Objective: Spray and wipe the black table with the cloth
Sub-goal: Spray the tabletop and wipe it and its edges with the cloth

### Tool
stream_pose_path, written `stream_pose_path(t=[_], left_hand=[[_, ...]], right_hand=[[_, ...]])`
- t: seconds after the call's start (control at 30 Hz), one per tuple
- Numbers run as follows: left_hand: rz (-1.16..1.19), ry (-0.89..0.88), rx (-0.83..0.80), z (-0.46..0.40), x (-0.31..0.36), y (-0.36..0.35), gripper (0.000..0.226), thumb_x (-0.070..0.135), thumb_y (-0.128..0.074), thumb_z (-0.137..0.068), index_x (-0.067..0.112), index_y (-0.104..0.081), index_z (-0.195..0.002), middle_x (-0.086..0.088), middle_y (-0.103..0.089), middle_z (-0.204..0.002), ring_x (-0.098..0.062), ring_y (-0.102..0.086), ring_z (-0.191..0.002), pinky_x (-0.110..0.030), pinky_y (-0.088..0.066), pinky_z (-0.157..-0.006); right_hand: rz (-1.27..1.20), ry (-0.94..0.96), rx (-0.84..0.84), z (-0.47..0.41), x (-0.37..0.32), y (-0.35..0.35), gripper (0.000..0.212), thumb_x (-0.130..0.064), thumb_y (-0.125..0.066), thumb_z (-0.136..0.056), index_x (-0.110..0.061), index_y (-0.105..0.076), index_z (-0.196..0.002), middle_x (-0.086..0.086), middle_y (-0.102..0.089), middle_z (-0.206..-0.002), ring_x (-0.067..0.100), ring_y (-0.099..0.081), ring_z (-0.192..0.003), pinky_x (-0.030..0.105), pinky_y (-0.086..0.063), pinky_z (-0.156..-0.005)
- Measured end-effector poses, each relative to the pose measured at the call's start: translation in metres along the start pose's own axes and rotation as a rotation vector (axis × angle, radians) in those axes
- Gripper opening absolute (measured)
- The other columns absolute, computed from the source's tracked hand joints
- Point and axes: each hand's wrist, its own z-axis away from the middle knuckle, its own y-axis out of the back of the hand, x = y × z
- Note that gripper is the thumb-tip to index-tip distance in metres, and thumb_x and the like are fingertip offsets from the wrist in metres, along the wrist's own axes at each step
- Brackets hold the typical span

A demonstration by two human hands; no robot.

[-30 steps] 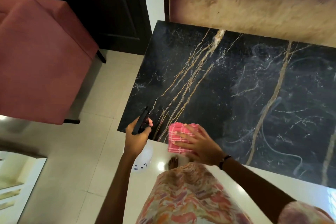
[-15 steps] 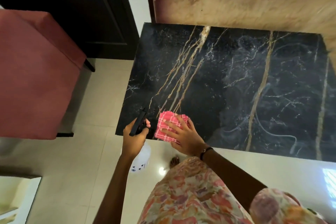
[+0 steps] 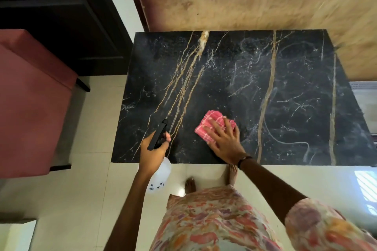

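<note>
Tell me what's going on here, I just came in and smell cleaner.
A person is wiping a black table standing by a wall. The right hand presses a pink cloth flat on the tabletop near the front edge. The left hand grips a spray bottle at the table's front left corner, its black nozzle pointing over the top. Faint smeary streaks show on the right part of the surface. Nothing else sits on the table.
</note>
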Motion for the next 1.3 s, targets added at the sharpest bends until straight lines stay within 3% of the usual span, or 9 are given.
stream_pose_path(t=[0.2,0.3,0.4,0.57,0.8,0.9,1.0,1.07,1.3], left_hand=[[-0.049,-0.049,-0.024,-0.007,0.010,-0.041,0.024,-0.002,-0.055,-0.088,0.018,-0.066,-0.081,-0.002,-0.063,-0.076,-0.018,-0.048,-0.064,-0.030,-0.047,-0.059],[-0.075,-0.053,-0.026,-0.004,0.019,-0.062,0.022,-0.004,-0.053,-0.088,0.014,-0.066,-0.085,-0.002,-0.064,-0.079,-0.010,-0.051,-0.059,-0.059,-0.049,-0.085],[-0.118,-0.083,-0.053,0.000,0.026,-0.082,0.018,-0.003,-0.052,-0.089,0.009,-0.065,-0.088,-0.003,-0.064,-0.082,-0.008,-0.052,-0.059,-0.061,-0.046,-0.090],[-0.121,-0.083,-0.057,-0.002,0.030,-0.116,0.017,-0.004,-0.053,-0.088,0.007,-0.065,-0.087,-0.005,-0.064,-0.079,-0.008,-0.052,-0.057,-0.042,-0.048,-0.076],[-0.059,-0.086,-0.052,-0.014,0.039,-0.148,0.029,-0.005,-0.053,-0.087,0.020,-0.064,-0.079,-0.008,-0.066,-0.087,-0.008,-0.050,-0.056,-0.020,-0.040,-0.058],[-0.049,-0.106,-0.040,-0.017,0.043,-0.158,0.031,-0.007,-0.053,-0.086,0.020,-0.064,-0.078,-0.007,-0.065,-0.086,-0.009,-0.049,-0.054,-0.032,-0.046,-0.059],[-0.028,-0.085,-0.016,-0.017,0.045,-0.167,0.028,-0.009,-0.052,-0.085,0.016,-0.064,-0.080,-0.008,-0.065,-0.087,-0.009,-0.049,-0.054,-0.063,-0.046,-0.080],[-0.021,-0.066,0.001,-0.015,0.046,-0.175,0.027,-0.009,-0.052,-0.086,0.015,-0.064,-0.080,-0.006,-0.065,-0.085,-0.009,-0.049,-0.054,-0.066,-0.042,-0.087],[-0.032,-0.086,0.022,-0.017,0.050,-0.194,0.029,-0.009,-0.053,-0.085,0.017,-0.064,-0.077,-0.004,-0.063,-0.077,-0.006,-0.052,-0.046,-0.022,-0.039,-0.056]], right_hand=[[0.151,0.390,0.014,0.059,0.035,-0.017,0.049,-0.051,-0.031,-0.097,-0.041,-0.028,-0.145,-0.003,-0.032,-0.153,0.037,-0.023,-0.142,0.065,-0.023,-0.109],[0.207,0.412,0.033,0.085,0.096,-0.010,0.053,-0.053,-0.031,-0.097,-0.041,-0.020,-0.147,-0.003,-0.027,-0.155,0.035,-0.020,-0.143,0.061,-0.023,-0.110],[0.217,0.325,-0.033,0.074,0.137,0.005,0.052,-0.054,-0.026,-0.098,-0.042,-0.017,-0.148,-0.002,-0.021,-0.157,0.036,-0.015,-0.144,0.061,-0.024,-0.108],[0.101,0.185,-0.066,0.037,0.093,0.014,0.049,-0.052,-0.029,-0.095,-0.040,-0.030,-0.143,0.000,-0.034,-0.152,0.040,-0.026,-0.140,0.069,-0.030,-0.101],[0.243,0.582,-0.022,0.095,0.157,-0.005,0.050,-0.054,-0.031,-0.098,-0.044,-0.021,-0.146,-0.007,-0.026,-0.155,0.035,-0.021,-0.143,0.060,-0.019,-0.109],[0.268,0.506,-0.024,0.099,0.215,0.010,0.052,-0.056,-0.027,-0.098,-0.043,-0.017,-0.147,-0.005,-0.026,-0.155,0.034,-0.023,-0.142,0.059,-0.023,-0.109],[0.261,0.368,-0.062,0.069,0.229,0.027,0.051,-0.055,-0.023,-0.098,-0.042,-0.018,-0.147,-0.002,-0.029,-0.154,0.034,-0.021,-0.142,0.060,-0.026,-0.108],[0.203,0.293,-0.079,0.043,0.210,0.034,0.050,-0.055,-0.025,-0.097,-0.042,-0.022,-0.146,-0.003,-0.028,-0.155,0.035,-0.022,-0.142,0.063,-0.027,-0.107],[0.185,0.528,-0.072,0.034,0.156,0.018,0.048,-0.053,-0.026,-0.097,-0.044,-0.028,-0.144,-0.007,-0.033,-0.153,0.036,-0.024,-0.142,0.064,-0.022,-0.109]])
